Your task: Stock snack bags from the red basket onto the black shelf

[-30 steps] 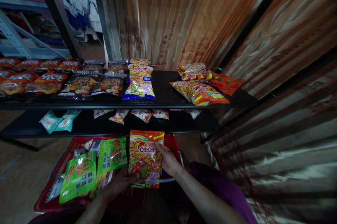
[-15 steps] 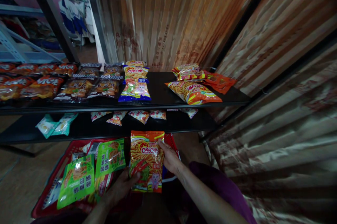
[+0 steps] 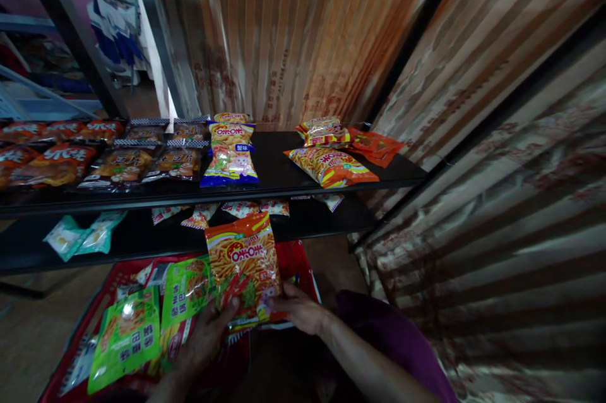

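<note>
Both my hands hold an orange snack bag point(image 3: 242, 267) printed with sticks, upright above a red basket point(image 3: 296, 258). My left hand point(image 3: 204, 336) grips its lower left corner. My right hand point(image 3: 297, 308) grips its lower right edge. The bag's top leans slightly left, just below the lower shelf edge. Green snack bags point(image 3: 125, 335) lie in the basket to the left of my hands.
A black upper shelf point(image 3: 284, 169) carries a blue-edged snack bag point(image 3: 230, 153), orange bags point(image 3: 331, 166) on the right and dark and red bags point(image 3: 118, 163) on the left. A lower shelf point(image 3: 142, 232) holds small packets. Striped curtains hang behind and to the right.
The orange bag has been lifted higher and tilted left. My right hand slid from its side down to its lower edge. The view shifted slightly right.
</note>
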Available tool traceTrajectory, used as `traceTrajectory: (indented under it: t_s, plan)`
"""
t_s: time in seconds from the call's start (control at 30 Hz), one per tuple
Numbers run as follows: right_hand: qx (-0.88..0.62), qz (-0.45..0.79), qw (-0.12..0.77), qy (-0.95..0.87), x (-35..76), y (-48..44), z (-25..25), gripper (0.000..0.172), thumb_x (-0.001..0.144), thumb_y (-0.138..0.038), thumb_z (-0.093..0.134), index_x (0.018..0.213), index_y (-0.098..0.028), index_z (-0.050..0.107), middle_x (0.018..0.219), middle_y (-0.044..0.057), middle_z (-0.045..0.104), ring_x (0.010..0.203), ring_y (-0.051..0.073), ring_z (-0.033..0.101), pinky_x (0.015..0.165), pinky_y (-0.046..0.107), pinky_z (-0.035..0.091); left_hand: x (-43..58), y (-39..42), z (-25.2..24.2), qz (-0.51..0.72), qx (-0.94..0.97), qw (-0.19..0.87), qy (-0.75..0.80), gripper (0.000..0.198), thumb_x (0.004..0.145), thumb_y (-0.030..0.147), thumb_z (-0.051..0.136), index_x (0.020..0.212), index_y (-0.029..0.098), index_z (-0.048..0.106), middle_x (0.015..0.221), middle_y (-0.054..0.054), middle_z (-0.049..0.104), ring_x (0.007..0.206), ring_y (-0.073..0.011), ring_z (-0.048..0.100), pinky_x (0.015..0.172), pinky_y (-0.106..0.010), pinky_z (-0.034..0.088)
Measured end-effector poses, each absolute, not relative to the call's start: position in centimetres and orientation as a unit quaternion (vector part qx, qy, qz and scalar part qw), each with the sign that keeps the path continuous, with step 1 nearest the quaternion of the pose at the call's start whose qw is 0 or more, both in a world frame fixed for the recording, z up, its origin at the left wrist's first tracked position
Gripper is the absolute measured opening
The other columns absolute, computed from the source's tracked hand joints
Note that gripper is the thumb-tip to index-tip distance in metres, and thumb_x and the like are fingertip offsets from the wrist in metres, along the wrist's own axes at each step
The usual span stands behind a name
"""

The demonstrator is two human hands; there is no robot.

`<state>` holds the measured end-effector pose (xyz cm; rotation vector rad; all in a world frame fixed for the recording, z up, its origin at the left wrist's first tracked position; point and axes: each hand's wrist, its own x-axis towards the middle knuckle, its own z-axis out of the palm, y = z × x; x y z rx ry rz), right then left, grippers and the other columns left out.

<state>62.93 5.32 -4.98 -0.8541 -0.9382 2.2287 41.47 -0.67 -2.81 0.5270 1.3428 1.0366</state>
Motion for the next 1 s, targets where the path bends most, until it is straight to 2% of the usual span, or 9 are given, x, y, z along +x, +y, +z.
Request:
traceTrajectory:
  t_s: [0.1, 0.2, 0.3, 0.4, 0.47, 0.6, 0.7, 0.83, 1.0]
  plan:
    - [-0.316, 0.838, 0.279, -0.346, 63.2, 4.9, -5.3, 0.053, 0.059, -0.033, 0.085, 0.105, -0.013, 0.067, 0.094, 0.008, 0.073, 0.092, 0.024, 0.068, 0.098, 0.045, 0.042, 41.7, -0.8, -2.4, 0.423, 0.267, 0.626, 0.598, 0.038, 0.059, 0.037, 0.082, 0.092, 0.021, 0.073, 0.109, -0.007, 0.071, 0.124, -0.0308, 0.051, 0.113, -0.043, 0.029]
    - [-0.328, 0.833, 0.28, -0.348, 63.3, 5.0, -5.3, 0.054, 0.057, -0.035, 0.086, 0.104, -0.014, 0.067, 0.093, 0.008, 0.073, 0.092, 0.025, 0.068, 0.097, 0.046, 0.043, 41.7, -0.9, -2.3, 0.425, 0.28, 0.663, 0.549, 0.049, 0.064, 0.041, 0.078, 0.107, 0.02, 0.069, 0.116, -0.01, 0.069, 0.123, -0.0305, 0.052, 0.109, -0.043, 0.036]
    - [-0.339, 0.823, 0.288, -0.352, 63.4, 5.3, -4.9, 0.054, 0.058, -0.035, 0.085, 0.104, -0.015, 0.067, 0.095, 0.007, 0.072, 0.092, 0.024, 0.068, 0.096, 0.045, 0.044, 41.4, -1.0, -2.4, 0.456, 0.253, 0.696, 0.493, 0.064, 0.063, 0.038, 0.08, 0.122, 0.021, 0.061, 0.126, -0.011, 0.062, 0.123, -0.03, 0.052, 0.106, -0.043, 0.04]
    - [-0.34, 0.822, 0.281, -0.361, 63.4, 5.4, -4.6, 0.052, 0.059, -0.035, 0.085, 0.104, -0.015, 0.067, 0.096, 0.007, 0.072, 0.093, 0.022, 0.067, 0.097, 0.043, 0.043, 41.0, -1.0, -2.5, 0.486, 0.213, 0.674, 0.513, 0.073, 0.059, 0.037, 0.082, 0.126, 0.021, 0.057, 0.128, -0.012, 0.061, 0.123, -0.0321, 0.052, 0.104, -0.044, 0.042]
    - [-0.338, 0.822, 0.277, -0.364, 63.3, 5.3, -4.6, 0.052, 0.059, -0.036, 0.085, 0.103, -0.016, 0.067, 0.096, 0.007, 0.072, 0.093, 0.022, 0.067, 0.096, 0.042, 0.044, 40.8, -0.7, -2.6, 0.514, 0.203, 0.656, 0.513, 0.071, 0.06, 0.039, 0.081, 0.125, 0.019, 0.057, 0.126, -0.012, 0.063, 0.121, -0.0324, 0.053, 0.102, -0.044, 0.044]
    - [-0.341, 0.824, 0.256, -0.373, 63.2, 5.0, -5.4, 0.055, 0.059, -0.038, 0.084, 0.105, -0.015, 0.067, 0.095, 0.007, 0.072, 0.092, 0.023, 0.067, 0.095, 0.043, 0.044, 40.5, 0.2, -2.8, 0.561, 0.158, 0.643, 0.497, 0.062, 0.063, 0.04, 0.079, 0.119, 0.022, 0.059, 0.117, -0.007, 0.068, 0.109, -0.0254, 0.063, 0.092, -0.036, 0.052]
    - [-0.344, 0.82, 0.238, -0.391, 63.2, 4.8, -6.2, 0.056, 0.059, -0.04, 0.084, 0.107, -0.015, 0.067, 0.094, 0.007, 0.072, 0.093, 0.023, 0.066, 0.096, 0.043, 0.043, 40.3, 0.7, -2.7, 0.565, 0.154, 0.633, 0.506, 0.048, 0.065, 0.039, 0.078, 0.108, 0.021, 0.063, 0.103, -0.004, 0.072, 0.095, -0.0205, 0.068, 0.083, -0.029, 0.055]
    - [-0.35, 0.811, 0.225, -0.411, 62.9, 4.7, -7.0, 0.053, 0.064, -0.041, 0.08, 0.108, -0.015, 0.067, 0.1, 0.008, 0.071, 0.097, 0.023, 0.065, 0.098, 0.043, 0.041, 40.0, 1.2, -2.8, 0.556, 0.177, 0.606, 0.54, 0.037, 0.065, 0.043, 0.077, 0.091, 0.018, 0.066, 0.089, -0.003, 0.073, 0.08, -0.0189, 0.069, 0.071, -0.026, 0.055]
    - [-0.342, 0.822, 0.204, -0.408, 61.8, 4.9, -7.5, 0.057, 0.057, -0.034, 0.084, 0.108, -0.015, 0.066, 0.101, 0.007, 0.072, 0.097, 0.025, 0.066, 0.098, 0.044, 0.043, 39.0, 1.9, -4.0, 0.574, 0.172, 0.58, 0.553, 0.037, 0.065, 0.045, 0.076, 0.086, 0.016, 0.067, 0.084, -0.003, 0.073, 0.079, -0.0185, 0.068, 0.074, -0.027, 0.052]
